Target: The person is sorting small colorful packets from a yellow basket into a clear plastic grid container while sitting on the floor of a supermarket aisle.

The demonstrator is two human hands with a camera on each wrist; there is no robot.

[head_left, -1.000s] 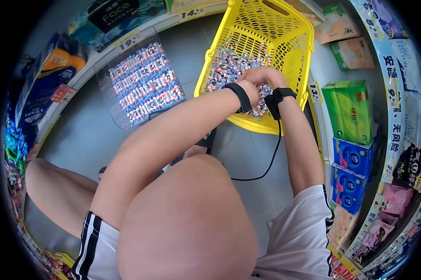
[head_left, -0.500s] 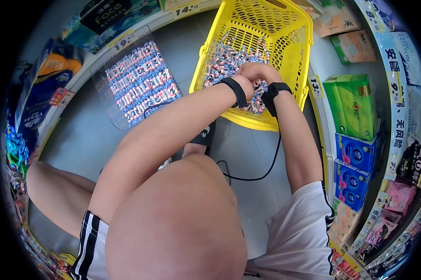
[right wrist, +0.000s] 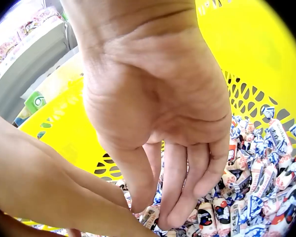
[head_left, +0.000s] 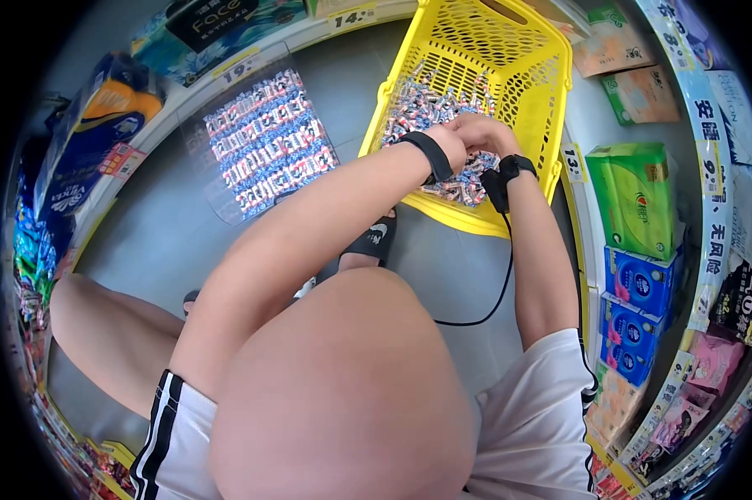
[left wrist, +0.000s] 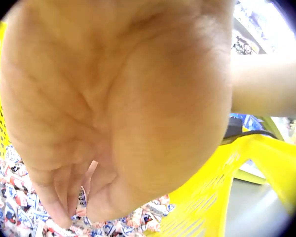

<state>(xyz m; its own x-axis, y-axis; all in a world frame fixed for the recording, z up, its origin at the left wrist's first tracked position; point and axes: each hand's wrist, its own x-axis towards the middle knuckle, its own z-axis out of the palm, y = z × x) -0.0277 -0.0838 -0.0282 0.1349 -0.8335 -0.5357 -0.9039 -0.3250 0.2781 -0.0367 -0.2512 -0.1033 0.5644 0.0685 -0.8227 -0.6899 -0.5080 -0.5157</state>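
Both hands are close together over a heap of wrapped candies (head_left: 430,108) in a yellow basket (head_left: 522,83). The left hand (head_left: 448,147) wears a black wrist strap. A single wrapped candy (left wrist: 82,201) shows between its thumb and fingers in the left wrist view. The right hand (head_left: 486,133) points down beside it, with a candy (right wrist: 150,216) at its thumb and fingertips in the right wrist view. The left hand's fingers reach in toward the same spot there. The candies have white, blue and pink wrappers.
A clear plastic box (head_left: 238,215) with candies laid in rows stands on the grey floor, left of the basket. Shelves with tissue packs (head_left: 634,200) line the right side. A black cable (head_left: 476,322) runs from the right wrist, and a sandalled foot (head_left: 374,242) is near the basket.
The head view has shifted slightly. My left hand has moved a little farther into the basket, while both hands stay close together over the candies.
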